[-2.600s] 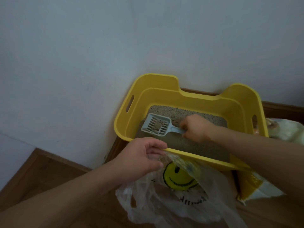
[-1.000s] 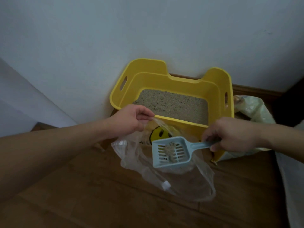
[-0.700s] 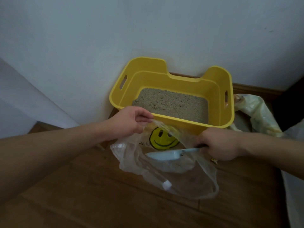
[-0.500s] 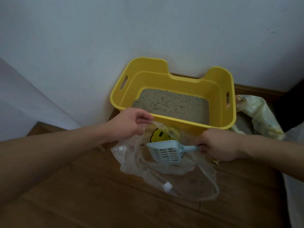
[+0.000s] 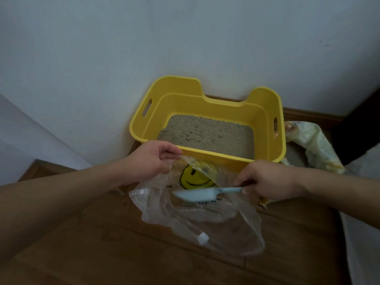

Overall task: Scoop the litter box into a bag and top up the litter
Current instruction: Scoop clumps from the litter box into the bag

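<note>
A yellow litter box [image 5: 265, 118] stands against the wall with grey litter [image 5: 205, 134] spread across its bottom. In front of it a clear plastic bag [image 5: 222, 229] with a yellow smiley print lies open on the floor. My left hand [image 5: 150, 159] pinches the bag's upper edge and holds it up. My right hand [image 5: 267, 177] grips the handle of a light blue scoop [image 5: 195, 195]. The scoop is turned on its side inside the bag's mouth, and its slotted face is hidden.
An open bag of fresh litter [image 5: 308, 149] leans to the right of the box. The wooden floor [image 5: 102, 254] stretches toward me. A white wall [image 5: 185, 38] rises behind the box, and pale fabric [image 5: 366, 202] hangs at the right edge.
The scoop came out of the litter box carrying clumps and went down into the bag. It has since been turned over and onto its side there. My left hand stayed on the bag's edge.
</note>
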